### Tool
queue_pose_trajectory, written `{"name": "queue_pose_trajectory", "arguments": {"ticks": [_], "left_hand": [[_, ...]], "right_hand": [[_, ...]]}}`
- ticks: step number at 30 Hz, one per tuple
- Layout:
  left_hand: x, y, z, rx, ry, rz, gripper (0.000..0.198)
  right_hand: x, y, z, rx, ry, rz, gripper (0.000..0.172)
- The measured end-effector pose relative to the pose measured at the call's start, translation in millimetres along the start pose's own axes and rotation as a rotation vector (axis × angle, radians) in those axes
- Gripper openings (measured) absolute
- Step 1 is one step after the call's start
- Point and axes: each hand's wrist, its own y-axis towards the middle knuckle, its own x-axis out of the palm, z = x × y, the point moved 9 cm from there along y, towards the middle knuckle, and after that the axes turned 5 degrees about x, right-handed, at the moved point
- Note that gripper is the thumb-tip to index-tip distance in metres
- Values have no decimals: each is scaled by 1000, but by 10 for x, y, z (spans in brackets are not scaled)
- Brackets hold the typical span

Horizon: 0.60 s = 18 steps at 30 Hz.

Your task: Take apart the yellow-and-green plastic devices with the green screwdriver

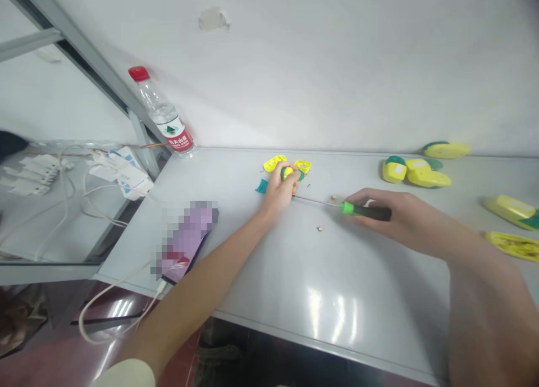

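Note:
My left hand is closed around a small yellow and green toy part on the grey table. Two yellow plastic pieces and a teal piece lie right beside it. My right hand grips a screwdriver with a black handle and green collar. Its thin shaft runs left to the part under my left hand. A small screw lies loose on the table between my hands.
A red-capped water bottle leans against the wall at the back left. A phone with a white cable lies near the left table edge. Several yellow and green toy shells sit at the right. A side shelf holds chargers and cables.

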Motion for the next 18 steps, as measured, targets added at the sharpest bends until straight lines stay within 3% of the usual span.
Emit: {"name": "queue_pose_trajectory", "arguments": {"ticks": [5, 9, 18], "left_hand": [[2, -3, 10, 7, -5, -6, 9], [-6, -4, -3, 14, -20, -7, 11], [8, -3, 1, 12, -25, -16, 14]], "right_hand": [[33, -13, 11, -9, 22, -79, 50], [-41, 5, 58, 9, 20, -3, 52], [11, 9, 38, -3, 48, -67, 53]]}}
